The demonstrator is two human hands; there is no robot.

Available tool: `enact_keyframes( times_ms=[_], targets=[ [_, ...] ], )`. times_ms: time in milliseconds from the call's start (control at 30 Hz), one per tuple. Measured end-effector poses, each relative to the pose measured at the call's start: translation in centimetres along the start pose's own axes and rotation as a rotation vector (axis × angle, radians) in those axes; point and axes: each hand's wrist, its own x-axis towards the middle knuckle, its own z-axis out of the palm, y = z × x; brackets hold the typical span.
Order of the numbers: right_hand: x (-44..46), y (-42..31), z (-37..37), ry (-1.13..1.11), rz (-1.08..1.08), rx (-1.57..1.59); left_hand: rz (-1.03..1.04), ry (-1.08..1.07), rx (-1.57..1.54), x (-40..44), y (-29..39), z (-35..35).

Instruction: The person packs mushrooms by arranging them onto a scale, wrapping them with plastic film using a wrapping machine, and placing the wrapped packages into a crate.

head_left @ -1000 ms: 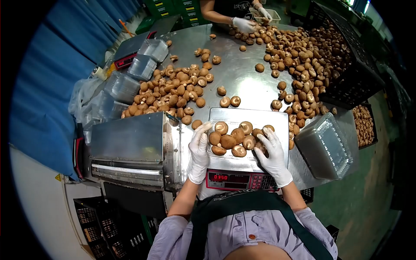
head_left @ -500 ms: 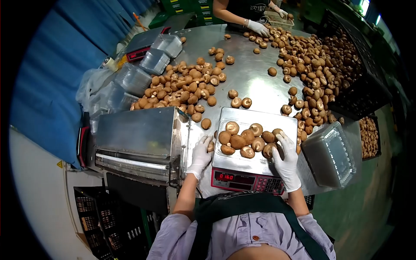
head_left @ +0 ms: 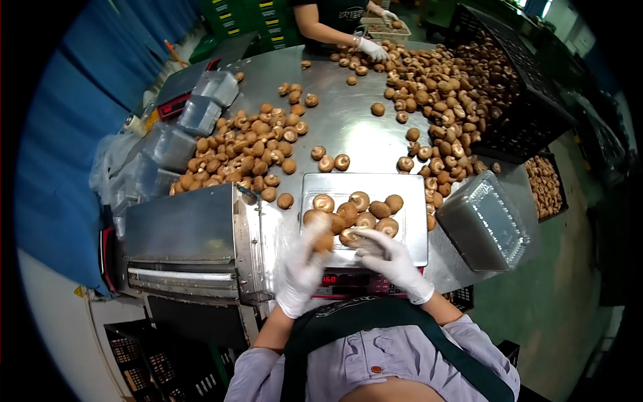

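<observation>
Several brown shiitake mushrooms (head_left: 347, 213) lie on the steel pan of a digital scale (head_left: 413, 234) in front of me. My left hand (head_left: 301, 271), white-gloved and smeared by motion, is at the pan's near left, with a mushroom (head_left: 323, 242) between its fingers and thumb. Over the pan's near edge, my right hand (head_left: 395, 264) is gloved too, its fingers curved and apart from the thumb. Those fingertips are close to a mushroom (head_left: 350, 236) lying stem-up; whether they touch it I cannot tell. Red digits show on the partly covered scale display (head_left: 329, 280).
Mushroom heaps lie left (head_left: 244, 151) and right (head_left: 445, 94), the latter spilling from a black crate (head_left: 529, 100). Clear plastic trays (head_left: 485, 224) are stacked right of the scale, a metal machine (head_left: 181, 224) left. Across the table, a co-worker's gloved hand (head_left: 372, 48) touches mushrooms.
My left hand has moved over the pan with a mushroom. My right hand has come off the mushrooms at the pan's right side and moved inward. The view has shifted.
</observation>
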Motion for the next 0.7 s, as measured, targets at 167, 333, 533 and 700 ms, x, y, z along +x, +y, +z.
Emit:
enact_keyframes(
  times_ms=[167,333,533,700],
  targets=[
    [0.0,1.1,0.0,0.046,0.184,0.394,0.178,-0.300,0.314,-0.7,0.5,4.1],
    [-0.5,1.7,-3.8,0.514,-0.101,-0.152,0.024,-0.210,0.513,2.7,-0.3,0.9],
    [2.3,5.8,-7.4,0.335,-0.138,-1.021,0.015,-0.419,0.685,4.0,-4.1,2.8],
    [2.7,-7.0,-14.5,0.878,-0.536,-0.299,0.066,-0.359,0.617,4.1,-4.2,2.9]
  ],
)
